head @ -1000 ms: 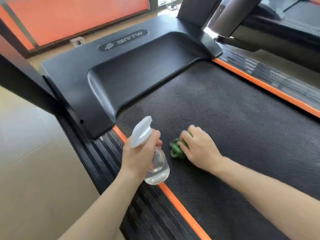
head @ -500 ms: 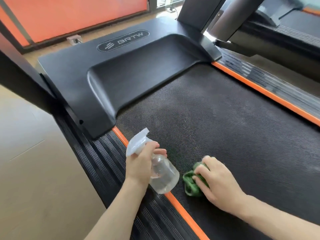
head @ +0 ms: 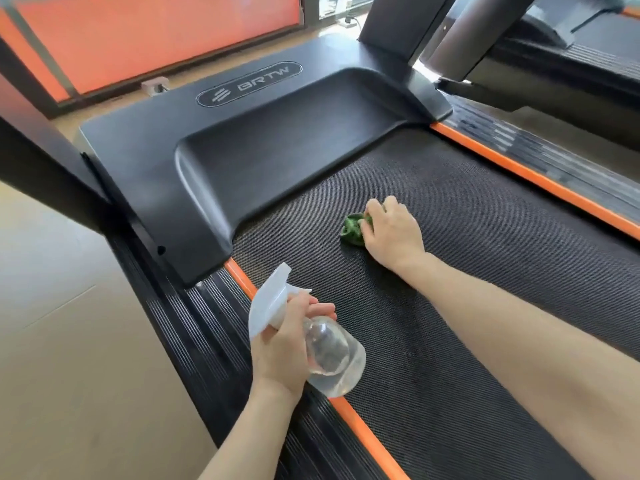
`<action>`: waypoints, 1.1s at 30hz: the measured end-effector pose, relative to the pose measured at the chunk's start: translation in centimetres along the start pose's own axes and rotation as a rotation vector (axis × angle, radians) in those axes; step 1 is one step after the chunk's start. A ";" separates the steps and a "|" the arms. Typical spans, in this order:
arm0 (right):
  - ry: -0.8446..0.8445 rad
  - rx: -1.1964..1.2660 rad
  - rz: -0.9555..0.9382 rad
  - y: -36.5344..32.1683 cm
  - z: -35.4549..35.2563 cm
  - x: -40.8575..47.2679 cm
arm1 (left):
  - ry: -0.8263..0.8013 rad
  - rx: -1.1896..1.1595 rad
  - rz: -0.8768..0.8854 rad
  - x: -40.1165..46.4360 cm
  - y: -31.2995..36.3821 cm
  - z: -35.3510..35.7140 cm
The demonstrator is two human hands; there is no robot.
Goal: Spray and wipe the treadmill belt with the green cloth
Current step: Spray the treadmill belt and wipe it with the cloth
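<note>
Wiping under way. Right hand [head: 393, 233] presses the bunched green cloth [head: 353, 228] onto the treadmill belt [head: 485, 271], far end, near the black motor cover [head: 242, 161]. Left hand [head: 287, 344] grips the clear spray bottle [head: 329, 355] over the near left orange edge strip [head: 363, 434], nozzle tilted up. Belt shows no clear wet patches; coverage so far can't be judged. Likely left: the near and right stretches.

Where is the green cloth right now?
The green cloth lies bunched on the treadmill belt under the right hand, just behind the black motor cover.
</note>
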State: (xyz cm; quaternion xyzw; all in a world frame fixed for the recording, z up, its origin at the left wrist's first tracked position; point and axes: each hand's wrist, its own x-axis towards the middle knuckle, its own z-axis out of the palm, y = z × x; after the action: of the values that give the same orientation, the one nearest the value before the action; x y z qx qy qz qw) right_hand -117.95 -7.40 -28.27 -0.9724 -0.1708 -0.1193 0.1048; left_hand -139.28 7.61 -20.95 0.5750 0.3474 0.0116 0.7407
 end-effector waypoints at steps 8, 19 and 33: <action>-0.162 0.186 -0.383 2.8 -8.0 -24.7 | 0.003 0.025 0.045 -0.4 0.4 0.4; 0.061 -0.065 0.262 9.3 -2.7 -5.1 | 0.058 0.040 0.078 -0.4 -0.1 1.1; -0.083 0.076 -0.411 7.4 -6.5 -19.4 | 0.046 0.086 0.141 -0.8 -0.2 1.3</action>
State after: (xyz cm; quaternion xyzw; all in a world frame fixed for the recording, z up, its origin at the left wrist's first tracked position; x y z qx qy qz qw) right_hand -134.27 -21.77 -28.51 -0.9165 -0.3742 -0.0916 0.1075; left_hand -139.32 6.11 -20.55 0.6290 0.3229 0.0619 0.7045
